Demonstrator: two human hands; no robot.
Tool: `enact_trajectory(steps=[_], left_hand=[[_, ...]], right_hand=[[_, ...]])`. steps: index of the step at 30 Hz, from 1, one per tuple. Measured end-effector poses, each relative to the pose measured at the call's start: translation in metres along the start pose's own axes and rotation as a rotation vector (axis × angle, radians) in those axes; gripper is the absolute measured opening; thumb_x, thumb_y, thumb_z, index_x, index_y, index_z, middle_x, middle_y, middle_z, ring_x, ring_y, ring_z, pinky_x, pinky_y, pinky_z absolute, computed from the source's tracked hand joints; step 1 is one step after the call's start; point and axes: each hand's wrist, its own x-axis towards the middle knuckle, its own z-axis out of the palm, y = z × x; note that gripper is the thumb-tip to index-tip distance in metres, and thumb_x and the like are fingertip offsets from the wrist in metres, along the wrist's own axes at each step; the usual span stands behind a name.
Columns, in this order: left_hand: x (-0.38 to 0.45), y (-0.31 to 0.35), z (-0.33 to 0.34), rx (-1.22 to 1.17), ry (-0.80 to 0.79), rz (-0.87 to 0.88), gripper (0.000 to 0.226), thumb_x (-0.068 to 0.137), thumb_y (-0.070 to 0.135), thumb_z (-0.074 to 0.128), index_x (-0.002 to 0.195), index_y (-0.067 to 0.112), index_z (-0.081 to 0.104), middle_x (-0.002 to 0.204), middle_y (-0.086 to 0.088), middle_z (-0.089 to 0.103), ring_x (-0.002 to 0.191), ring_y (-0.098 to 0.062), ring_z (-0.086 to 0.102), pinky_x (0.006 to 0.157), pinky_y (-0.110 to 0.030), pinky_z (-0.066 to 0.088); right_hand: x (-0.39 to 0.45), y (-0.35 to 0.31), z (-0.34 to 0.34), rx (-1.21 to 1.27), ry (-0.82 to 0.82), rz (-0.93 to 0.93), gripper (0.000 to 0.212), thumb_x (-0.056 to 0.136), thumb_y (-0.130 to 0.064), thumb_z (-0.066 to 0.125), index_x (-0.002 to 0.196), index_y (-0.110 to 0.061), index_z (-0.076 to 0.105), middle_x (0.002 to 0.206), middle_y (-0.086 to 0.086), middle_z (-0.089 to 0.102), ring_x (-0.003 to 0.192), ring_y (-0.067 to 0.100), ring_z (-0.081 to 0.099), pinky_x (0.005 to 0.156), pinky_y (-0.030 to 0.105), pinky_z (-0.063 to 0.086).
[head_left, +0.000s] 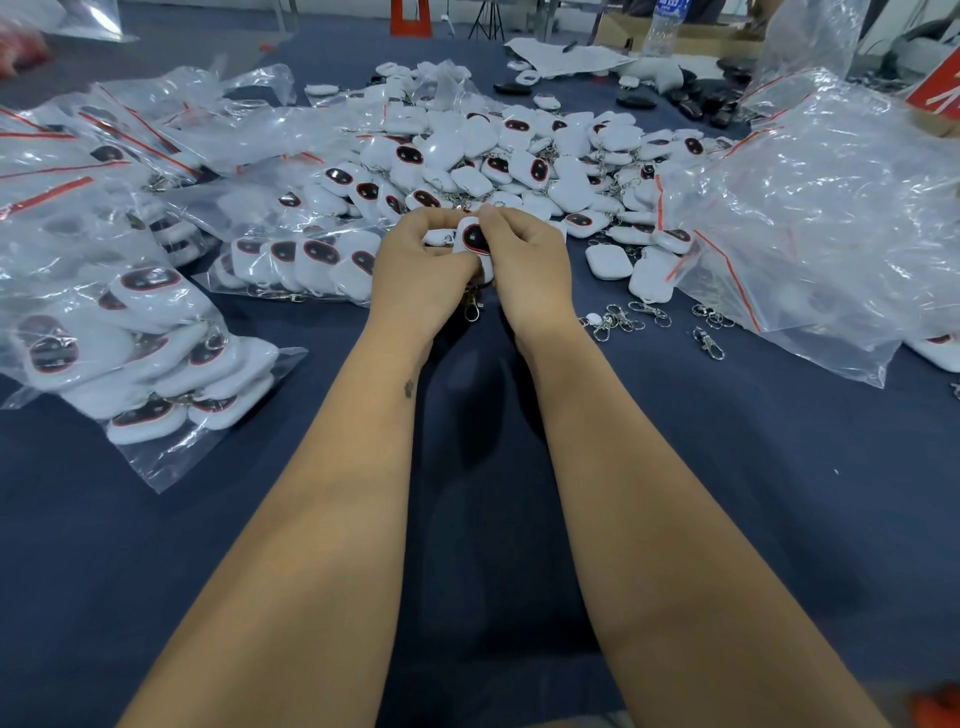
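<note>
Both my left hand (423, 260) and right hand (524, 260) pinch the fob (474, 239); light, hard, slick, so I grip its edges, clip (472, 307) dangling.

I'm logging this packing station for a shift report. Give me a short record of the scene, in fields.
surface: dark blue cloth
left hand: grips the white fob
right hand: pinches the same fob
held item: black face, red rim; metal clasp hangs below it
beyond the hands: loose pile of fobs
person's left: filled bags
person's right: empty bags, loose clasps
</note>
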Motion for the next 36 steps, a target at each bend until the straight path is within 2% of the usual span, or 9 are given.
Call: enact_trajectory(steps=[3,5,8,11,16,19,26,31,36], left_hand=[[0.0004,-0.0005,0.0002,0.009,0.003,-0.011,0.031,0.076,0.004,0.063,0.094,0.029,0.065,0.084,-0.003,0.072,0.075,-0.016,0.069,0.067,-0.032,0.06],[0.001,-0.0004,0.0001,-0.005,0.011,-0.022,0.031,0.078,0.005,0.063,0.102,0.024,0.066,0.089,-0.007,0.072,0.078,-0.02,0.069,0.072,-0.04,0.061],[0.0024,-0.0003,0.0,-0.05,0.023,-0.043,0.034,0.084,0.005,0.062,0.116,0.016,0.066,0.097,-0.007,0.072,0.089,-0.023,0.071,0.076,-0.04,0.061],[0.0021,-0.0015,0.0007,-0.056,0.017,-0.05,0.038,0.085,0.004,0.057,0.12,0.015,0.064,0.099,-0.006,0.072,0.083,-0.019,0.07,0.073,-0.035,0.059],[0.0015,-0.0011,0.0022,-0.05,-0.008,-0.062,0.035,0.087,0.008,0.058,0.119,0.02,0.063,0.099,-0.005,0.071,0.089,-0.023,0.07,0.086,-0.041,0.057],[0.0019,0.0003,0.0021,-0.105,-0.024,-0.086,0.029,0.087,0.011,0.057,0.112,0.02,0.069,0.087,-0.002,0.07,0.08,-0.015,0.065,0.08,-0.037,0.056],[0.0016,0.0024,0.0011,-0.176,-0.017,-0.128,0.027,0.087,0.008,0.055,0.107,0.019,0.068,0.08,-0.005,0.064,0.078,-0.018,0.059,0.073,-0.034,0.053],[0.0012,0.0027,0.0009,-0.184,-0.012,-0.127,0.021,0.089,0.01,0.055,0.099,0.024,0.067,0.087,-0.006,0.067,0.083,-0.017,0.063,0.083,-0.035,0.055],[0.0008,0.0028,0.0005,-0.129,0.004,-0.113,0.02,0.092,0.013,0.057,0.109,0.019,0.067,0.104,-0.012,0.073,0.095,-0.024,0.07,0.093,-0.04,0.056]], right_hand=[[0.0003,0.0,-0.0009,0.016,-0.007,-0.002,0.028,0.098,-0.028,0.053,0.075,-0.026,0.07,0.075,-0.008,0.07,0.081,0.016,0.065,0.089,0.043,0.054],[0.0008,-0.0009,-0.0025,0.054,-0.009,0.023,0.033,0.099,-0.028,0.052,0.069,-0.024,0.067,0.065,-0.01,0.066,0.067,0.008,0.061,0.071,0.03,0.054],[-0.0002,-0.0038,-0.0055,0.148,-0.038,0.072,0.036,0.096,-0.014,0.053,0.06,-0.019,0.057,0.048,-0.013,0.055,0.043,-0.001,0.047,0.046,0.012,0.038],[-0.0014,-0.003,-0.0052,0.147,-0.098,0.029,0.036,0.09,-0.006,0.056,0.059,-0.023,0.058,0.051,-0.014,0.055,0.049,0.001,0.048,0.051,0.014,0.04],[-0.0023,-0.0039,-0.0045,0.144,-0.086,0.038,0.039,0.089,-0.008,0.057,0.054,-0.025,0.053,0.048,-0.015,0.049,0.047,0.003,0.045,0.051,0.017,0.04],[-0.0029,-0.0043,-0.0043,0.103,-0.083,0.04,0.038,0.091,-0.012,0.056,0.057,-0.024,0.044,0.043,-0.018,0.045,0.043,0.0,0.039,0.047,0.014,0.034],[-0.0028,-0.0044,-0.0053,0.007,-0.088,0.005,0.036,0.094,-0.011,0.05,0.062,-0.023,0.04,0.038,-0.021,0.039,0.039,-0.002,0.037,0.041,0.009,0.028],[-0.0009,-0.0025,-0.0042,-0.029,-0.088,-0.001,0.031,0.096,-0.011,0.048,0.066,-0.021,0.046,0.053,-0.014,0.045,0.044,0.0,0.038,0.045,0.012,0.031],[-0.0019,-0.0022,-0.0055,0.024,-0.114,0.004,0.035,0.095,-0.007,0.049,0.064,-0.023,0.047,0.045,-0.021,0.049,0.045,-0.004,0.044,0.048,0.008,0.033]])
